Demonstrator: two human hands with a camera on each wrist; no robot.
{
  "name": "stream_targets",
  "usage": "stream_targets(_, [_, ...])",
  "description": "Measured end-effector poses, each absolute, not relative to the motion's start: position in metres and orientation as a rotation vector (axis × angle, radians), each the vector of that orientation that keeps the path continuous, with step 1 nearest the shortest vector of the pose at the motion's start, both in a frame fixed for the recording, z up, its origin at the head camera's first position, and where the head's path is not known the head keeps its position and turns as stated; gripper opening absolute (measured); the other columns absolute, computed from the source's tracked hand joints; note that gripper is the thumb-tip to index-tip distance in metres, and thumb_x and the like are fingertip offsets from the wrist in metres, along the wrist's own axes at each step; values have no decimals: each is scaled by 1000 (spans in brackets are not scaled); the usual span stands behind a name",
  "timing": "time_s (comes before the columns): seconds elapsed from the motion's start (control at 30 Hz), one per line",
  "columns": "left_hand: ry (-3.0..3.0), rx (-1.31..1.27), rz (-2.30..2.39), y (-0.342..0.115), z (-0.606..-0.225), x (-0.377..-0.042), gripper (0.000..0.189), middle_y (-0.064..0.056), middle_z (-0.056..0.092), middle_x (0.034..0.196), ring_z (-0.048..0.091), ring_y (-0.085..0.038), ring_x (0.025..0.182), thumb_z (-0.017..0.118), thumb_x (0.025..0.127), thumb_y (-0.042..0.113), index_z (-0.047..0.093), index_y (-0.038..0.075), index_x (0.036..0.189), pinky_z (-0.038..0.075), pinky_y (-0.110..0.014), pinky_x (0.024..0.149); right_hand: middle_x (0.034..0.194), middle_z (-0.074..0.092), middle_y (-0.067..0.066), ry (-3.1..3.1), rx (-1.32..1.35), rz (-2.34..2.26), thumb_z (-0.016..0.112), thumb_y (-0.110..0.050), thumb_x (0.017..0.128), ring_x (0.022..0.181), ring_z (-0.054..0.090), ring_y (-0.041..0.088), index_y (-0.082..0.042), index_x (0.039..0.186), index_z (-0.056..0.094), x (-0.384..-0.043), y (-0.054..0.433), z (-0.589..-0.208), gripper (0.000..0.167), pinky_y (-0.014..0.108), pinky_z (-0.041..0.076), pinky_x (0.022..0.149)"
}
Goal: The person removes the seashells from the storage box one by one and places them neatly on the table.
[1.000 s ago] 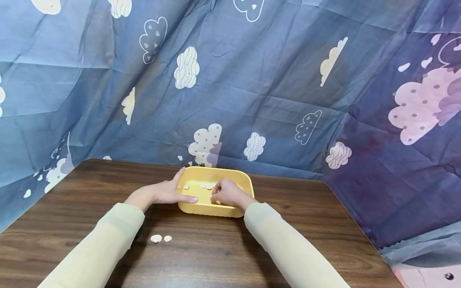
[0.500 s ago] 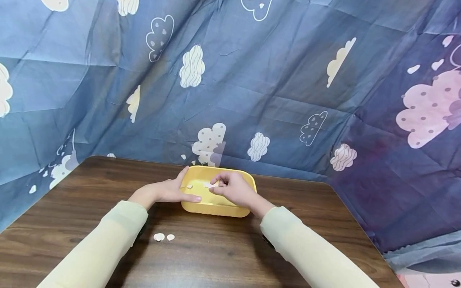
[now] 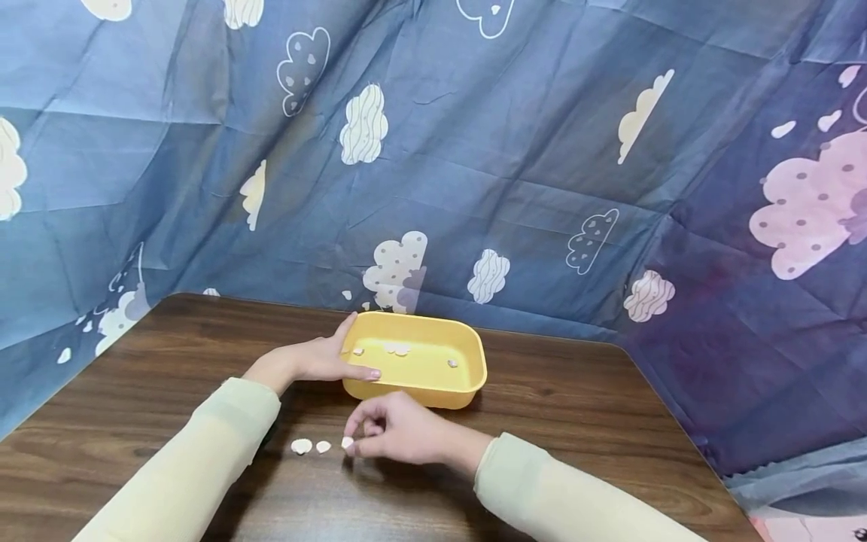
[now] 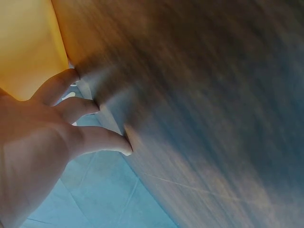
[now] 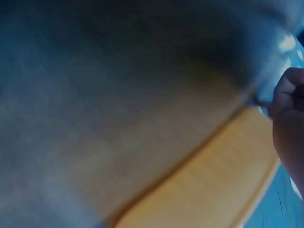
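In the head view my right hand [image 3: 403, 430] pinches a small white shell [image 3: 348, 443] between thumb and forefinger, low over the table in front of the yellow bin [image 3: 443, 396]. To its left, a ridged white shell [image 3: 301, 446] and a smaller white shell [image 3: 323, 447] lie side by side on the wood. My left hand [image 3: 313, 360] spans the bin's left end, its thumb straight over the front rim. Spread fingers [image 4: 102, 137] reach down to the tabletop in the left wrist view. The right wrist view is blurred and hides the held shell.
Several small pale pieces lie on the bin's floor, among them a pale piece [image 3: 358, 351] near the left end and a greyish piece [image 3: 452, 363] at the right. The dark wooden table [image 3: 555, 421] ends at a blue patterned cloth [image 3: 433, 188] behind.
My right hand has lifted out of the bin with a white shell and come toward me, down to the right of the two shells. The left hand stays on the bin's left end.
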State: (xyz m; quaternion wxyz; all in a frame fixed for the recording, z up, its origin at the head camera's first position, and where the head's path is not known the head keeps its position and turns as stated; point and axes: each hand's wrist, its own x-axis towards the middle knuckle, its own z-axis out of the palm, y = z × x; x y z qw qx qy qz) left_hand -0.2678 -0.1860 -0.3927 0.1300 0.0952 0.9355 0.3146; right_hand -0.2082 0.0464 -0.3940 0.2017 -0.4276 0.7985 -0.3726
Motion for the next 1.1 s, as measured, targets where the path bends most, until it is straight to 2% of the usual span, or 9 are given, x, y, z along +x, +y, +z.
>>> stream_targets(0.2, [2711,258,912,-185,-392,-267,143,-36,35,166,44,-47,152,73,80,82,-17,19,170,39,-60,123,59,49,-14,2225,-1198,-933,79,-10,92,53,43,-6,-13,93,73,-205,46,-410,6,12,34,56])
stream_targets(0.5, [2713,268,915,-186,-394,-266,142,-38,36,165,45,-47,151,73,80,81,-17,18,170,40,-60,121,59,48,-16,2337,-1235,-815,81,-12,92,52,43,-7,-15,93,73,-205,37,-412,8,12,36,54])
stream_targets(0.67, [2711,278,922,-185,-393,-268,143,-38,37,164,47,-47,150,74,80,81,-16,17,171,40,-60,121,60,49,-17,2420,-1254,-738,80,-14,94,53,44,-8,-16,98,75,-205,33,-414,7,12,38,55])
stream_targets(0.8, [2708,280,922,-186,-394,-268,143,-38,37,164,47,-47,150,74,80,81,-15,17,171,40,-59,121,60,50,-16,2421,-1215,-759,81,-15,94,52,45,-6,-15,104,75,-205,33,-414,12,13,40,54])
stream_targets(1.0, [2710,281,920,-186,-395,-270,142,-37,37,164,47,-46,150,74,80,81,-16,19,171,41,-59,121,57,52,-14,2445,-1108,-814,86,-22,90,42,47,-3,-18,90,71,-204,32,-413,16,16,42,49])
stream_targets(1.1, [2714,271,916,-186,-394,-269,142,-37,38,164,48,-46,149,73,80,82,-17,19,170,42,-59,120,57,52,-15,2464,-1122,-784,85,-22,90,42,46,-4,-20,86,70,-204,30,-412,16,15,42,49])
